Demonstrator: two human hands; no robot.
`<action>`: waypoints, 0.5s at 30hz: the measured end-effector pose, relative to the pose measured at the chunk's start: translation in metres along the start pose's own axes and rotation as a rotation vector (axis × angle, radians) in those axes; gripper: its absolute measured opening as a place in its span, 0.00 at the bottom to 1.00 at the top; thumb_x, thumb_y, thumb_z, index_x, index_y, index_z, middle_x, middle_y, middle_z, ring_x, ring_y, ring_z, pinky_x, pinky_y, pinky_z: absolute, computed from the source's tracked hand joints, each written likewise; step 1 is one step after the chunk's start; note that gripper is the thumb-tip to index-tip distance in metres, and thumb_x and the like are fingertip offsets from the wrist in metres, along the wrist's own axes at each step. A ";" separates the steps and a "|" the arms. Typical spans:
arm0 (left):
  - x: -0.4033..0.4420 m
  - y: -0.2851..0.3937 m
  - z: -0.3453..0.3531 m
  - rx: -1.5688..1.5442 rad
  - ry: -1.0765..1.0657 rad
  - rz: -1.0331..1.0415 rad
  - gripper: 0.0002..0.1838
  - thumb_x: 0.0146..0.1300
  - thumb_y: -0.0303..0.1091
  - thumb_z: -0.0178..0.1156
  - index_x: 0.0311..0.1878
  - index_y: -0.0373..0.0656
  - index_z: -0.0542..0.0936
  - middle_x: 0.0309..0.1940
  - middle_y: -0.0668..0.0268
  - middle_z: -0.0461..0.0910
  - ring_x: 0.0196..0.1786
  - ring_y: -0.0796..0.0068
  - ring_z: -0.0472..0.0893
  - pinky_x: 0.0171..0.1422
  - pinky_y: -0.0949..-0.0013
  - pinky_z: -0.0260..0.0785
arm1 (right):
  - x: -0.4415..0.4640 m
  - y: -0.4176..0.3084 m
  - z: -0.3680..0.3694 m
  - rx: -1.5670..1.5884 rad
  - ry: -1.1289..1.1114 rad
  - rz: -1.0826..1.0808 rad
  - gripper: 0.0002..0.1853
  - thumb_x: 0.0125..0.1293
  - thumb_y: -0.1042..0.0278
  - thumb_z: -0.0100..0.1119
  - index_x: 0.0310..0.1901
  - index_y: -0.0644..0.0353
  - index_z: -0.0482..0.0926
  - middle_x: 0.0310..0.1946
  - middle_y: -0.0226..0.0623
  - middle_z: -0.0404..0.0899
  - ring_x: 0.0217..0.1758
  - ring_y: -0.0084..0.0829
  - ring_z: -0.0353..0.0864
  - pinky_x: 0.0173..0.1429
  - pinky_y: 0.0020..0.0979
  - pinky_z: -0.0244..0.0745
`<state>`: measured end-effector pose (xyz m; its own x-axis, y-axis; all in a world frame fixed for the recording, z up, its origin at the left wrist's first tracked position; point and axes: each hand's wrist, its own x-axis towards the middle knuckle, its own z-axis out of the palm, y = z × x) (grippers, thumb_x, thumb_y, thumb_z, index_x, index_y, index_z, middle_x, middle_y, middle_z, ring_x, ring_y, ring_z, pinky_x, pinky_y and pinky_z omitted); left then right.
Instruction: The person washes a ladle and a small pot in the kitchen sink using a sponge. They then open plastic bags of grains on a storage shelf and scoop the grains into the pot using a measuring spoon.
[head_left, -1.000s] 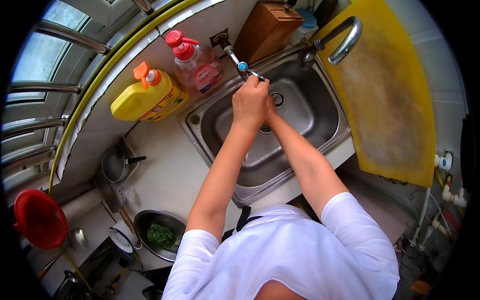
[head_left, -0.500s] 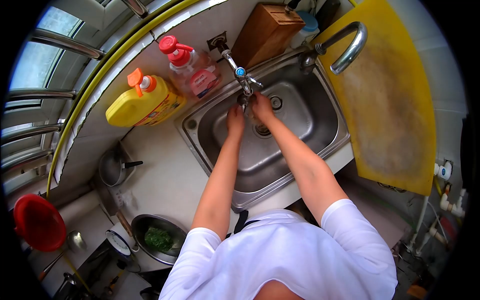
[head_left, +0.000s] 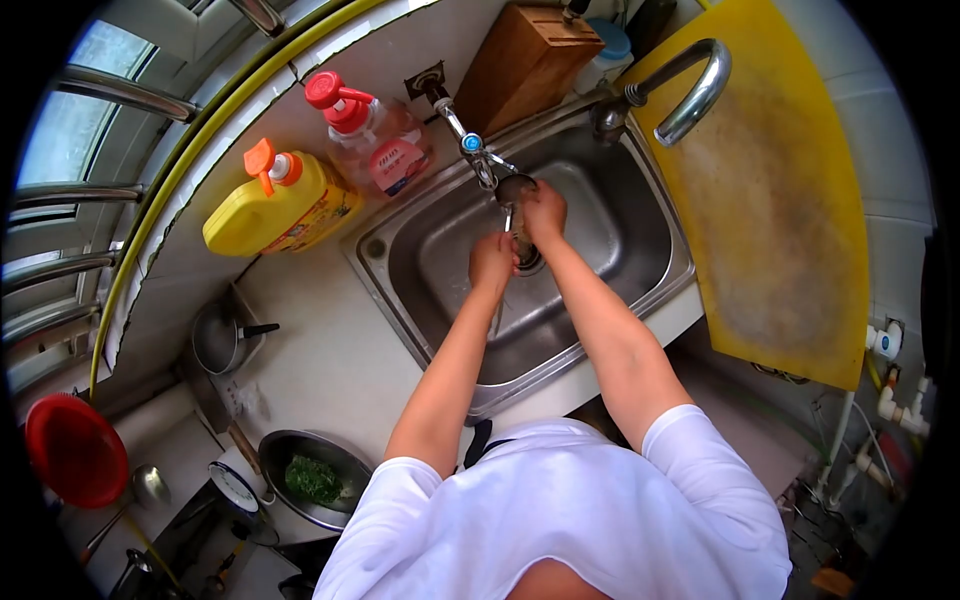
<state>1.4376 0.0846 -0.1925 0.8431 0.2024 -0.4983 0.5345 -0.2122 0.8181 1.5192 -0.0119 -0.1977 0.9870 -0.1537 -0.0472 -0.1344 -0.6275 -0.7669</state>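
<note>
Over the steel sink (head_left: 590,340), my left hand (head_left: 494,260) is closed around the thin handle of what looks like a metal ladle (head_left: 515,188). Its dark round bowl lies just below the spout of the tap (head_left: 480,155). My right hand (head_left: 545,213) is closed at the side of the bowl, its fingertips partly hidden. A drain shows beneath my hands.
A red-topped pump bottle (head_left: 385,150) and a yellow pump bottle (head_left: 285,205) stand left of the tap. Behind it are a wooden knife block (head_left: 530,65) and a curved faucet (head_left: 700,95). A yellow board (head_left: 760,200) leans right. A bowl of greens (head_left: 315,480) sits lower left.
My left hand has moved down and right, away from the tap. My right hand has shifted slightly right and down, and more of the ladle now shows between them.
</note>
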 end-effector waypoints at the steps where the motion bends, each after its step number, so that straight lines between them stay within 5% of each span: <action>1: -0.002 -0.001 -0.002 -0.267 -0.087 -0.092 0.12 0.66 0.36 0.52 0.36 0.36 0.79 0.26 0.57 0.81 0.24 0.66 0.81 0.29 0.64 0.72 | -0.001 -0.003 -0.002 -0.015 -0.001 0.032 0.15 0.57 0.63 0.57 0.45 0.60 0.79 0.33 0.52 0.80 0.39 0.50 0.81 0.43 0.40 0.74; 4: 0.015 0.006 -0.004 -0.340 0.175 -0.035 0.08 0.62 0.31 0.57 0.35 0.35 0.79 0.23 0.64 0.79 0.19 0.79 0.78 0.24 0.73 0.70 | -0.003 -0.013 -0.010 -0.018 -0.051 0.059 0.15 0.57 0.62 0.57 0.43 0.60 0.79 0.33 0.52 0.80 0.38 0.49 0.81 0.43 0.40 0.74; 7: 0.030 0.021 -0.001 -0.487 0.280 0.027 0.09 0.62 0.32 0.58 0.29 0.37 0.78 0.17 0.70 0.75 0.19 0.80 0.76 0.21 0.76 0.64 | -0.008 -0.018 -0.014 -0.030 -0.073 0.018 0.15 0.57 0.61 0.58 0.42 0.61 0.79 0.32 0.52 0.80 0.37 0.49 0.81 0.42 0.42 0.74; 10: 0.037 0.024 -0.012 -0.254 0.023 -0.031 0.11 0.63 0.35 0.57 0.30 0.38 0.77 0.16 0.69 0.75 0.17 0.81 0.74 0.19 0.77 0.61 | -0.015 -0.025 -0.017 -0.053 -0.060 -0.004 0.16 0.57 0.60 0.59 0.43 0.60 0.78 0.32 0.52 0.80 0.37 0.50 0.80 0.41 0.43 0.74; 13: 0.028 0.023 -0.008 -0.009 0.048 -0.027 0.14 0.65 0.40 0.54 0.33 0.38 0.78 0.15 0.66 0.76 0.17 0.77 0.76 0.20 0.73 0.66 | -0.008 -0.026 -0.014 -0.137 -0.067 0.022 0.17 0.56 0.58 0.60 0.44 0.59 0.78 0.33 0.52 0.80 0.37 0.51 0.80 0.41 0.43 0.74; 15: 0.008 0.021 -0.007 -0.182 -0.040 -0.094 0.14 0.67 0.40 0.50 0.34 0.39 0.77 0.14 0.68 0.73 0.15 0.80 0.72 0.17 0.74 0.61 | 0.002 -0.022 -0.014 -0.122 -0.055 0.026 0.18 0.56 0.57 0.60 0.44 0.59 0.78 0.33 0.52 0.80 0.38 0.51 0.80 0.42 0.43 0.74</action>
<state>1.4551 0.0884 -0.1770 0.7938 0.1745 -0.5826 0.5940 -0.0170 0.8043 1.5229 -0.0087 -0.1717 0.9860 -0.1309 -0.1034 -0.1661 -0.7129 -0.6814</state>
